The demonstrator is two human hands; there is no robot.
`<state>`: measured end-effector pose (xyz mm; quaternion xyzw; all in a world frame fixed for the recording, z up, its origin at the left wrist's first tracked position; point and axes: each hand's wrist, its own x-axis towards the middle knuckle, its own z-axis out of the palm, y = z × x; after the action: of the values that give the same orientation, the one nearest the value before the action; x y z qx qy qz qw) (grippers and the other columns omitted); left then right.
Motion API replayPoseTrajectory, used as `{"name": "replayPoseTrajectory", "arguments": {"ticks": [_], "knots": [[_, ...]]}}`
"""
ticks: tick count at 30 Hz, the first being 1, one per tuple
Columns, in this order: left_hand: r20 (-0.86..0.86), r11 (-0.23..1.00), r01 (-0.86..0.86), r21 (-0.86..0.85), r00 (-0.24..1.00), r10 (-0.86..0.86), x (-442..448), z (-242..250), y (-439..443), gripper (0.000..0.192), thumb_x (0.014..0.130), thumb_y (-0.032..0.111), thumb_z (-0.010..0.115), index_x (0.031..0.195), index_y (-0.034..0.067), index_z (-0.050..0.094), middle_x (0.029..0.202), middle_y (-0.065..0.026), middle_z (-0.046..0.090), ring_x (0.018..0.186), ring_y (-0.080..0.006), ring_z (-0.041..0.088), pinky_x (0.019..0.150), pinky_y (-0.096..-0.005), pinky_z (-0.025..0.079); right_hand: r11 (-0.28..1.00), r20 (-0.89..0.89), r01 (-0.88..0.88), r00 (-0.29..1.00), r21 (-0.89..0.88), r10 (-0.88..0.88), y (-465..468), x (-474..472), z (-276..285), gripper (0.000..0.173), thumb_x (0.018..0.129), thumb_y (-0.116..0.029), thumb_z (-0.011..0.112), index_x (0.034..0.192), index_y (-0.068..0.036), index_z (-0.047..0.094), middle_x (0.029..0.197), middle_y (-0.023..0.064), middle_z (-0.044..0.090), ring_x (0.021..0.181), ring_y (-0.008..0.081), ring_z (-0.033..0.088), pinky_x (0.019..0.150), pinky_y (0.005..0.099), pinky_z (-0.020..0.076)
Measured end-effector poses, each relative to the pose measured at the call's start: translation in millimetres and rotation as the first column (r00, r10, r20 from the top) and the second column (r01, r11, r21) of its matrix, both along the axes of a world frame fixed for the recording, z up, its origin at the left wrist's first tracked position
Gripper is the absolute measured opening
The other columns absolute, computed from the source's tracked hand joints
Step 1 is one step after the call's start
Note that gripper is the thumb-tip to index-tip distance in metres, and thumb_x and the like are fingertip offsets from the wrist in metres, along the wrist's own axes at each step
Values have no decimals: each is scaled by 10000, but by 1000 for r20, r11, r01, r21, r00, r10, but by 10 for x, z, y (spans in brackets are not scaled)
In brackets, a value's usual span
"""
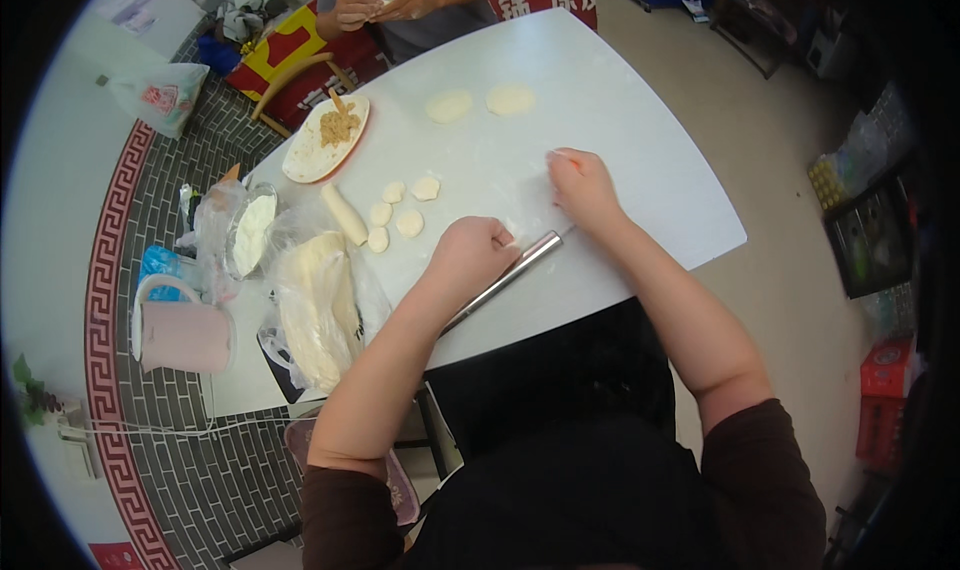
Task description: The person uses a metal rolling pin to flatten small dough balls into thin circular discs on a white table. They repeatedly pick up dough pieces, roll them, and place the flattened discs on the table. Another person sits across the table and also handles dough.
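My left hand is curled low over the white table, beside a metal rolling pin. The pin lies slantwise near the table's front edge, one end passing behind my left forearm. Further right, my right hand is curled too, with white flour on its fingertips. Whether either hand pinches a thin piece of dough cannot be made out. Left of my hands lie several small dough discs and a dough roll. Two flattened dough rounds rest towards the far side.
A plate holds brown filling and a spatula. At left are a bowl of flour, a large plastic-wrapped dough block and a pink jug. Across the table, another person's hands hold a small white piece.
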<state>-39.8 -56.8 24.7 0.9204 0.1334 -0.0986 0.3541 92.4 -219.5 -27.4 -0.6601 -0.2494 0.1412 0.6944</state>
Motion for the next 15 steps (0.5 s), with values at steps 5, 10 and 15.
{"name": "replayPoseTrajectory", "arguments": {"ticks": [5, 10, 15], "knots": [[-4, 954, -288, -78, 957, 289, -21, 68, 43, 148, 791, 99, 644, 881, -18, 652, 770, -79, 669, 701, -155, 629, 645, -269, 502, 997, -102, 15, 995, -79, -23, -46, -86, 215, 344, 911, -238, 487, 637, -31, 469, 533, 16, 445, 517, 110, 430, 503, 308, 366], [7, 911, -292, -290, 951, 308, -186, -38, -79, 135, 800, 78, 646, 884, -27, 646, 769, -64, 663, 669, -134, 597, 623, -265, 494, 998, -70, 6, 997, -58, -10, -237, -335, 555, 332, 902, -228, 492, 637, -29, 462, 546, 11, 438, 534, 107, 417, 509, 307, 360], [126, 974, -225, 32, 967, 220, -86, -79, -70, 137, 818, 119, 650, 848, -15, 647, 713, -37, 650, 643, -112, 585, 586, -256, 467, 999, -12, 17, 1000, -45, -17, 101, -92, 447, 321, 892, -211, 492, 632, -27, 454, 539, 14, 422, 521, 110, 400, 501, 308, 346]]}}
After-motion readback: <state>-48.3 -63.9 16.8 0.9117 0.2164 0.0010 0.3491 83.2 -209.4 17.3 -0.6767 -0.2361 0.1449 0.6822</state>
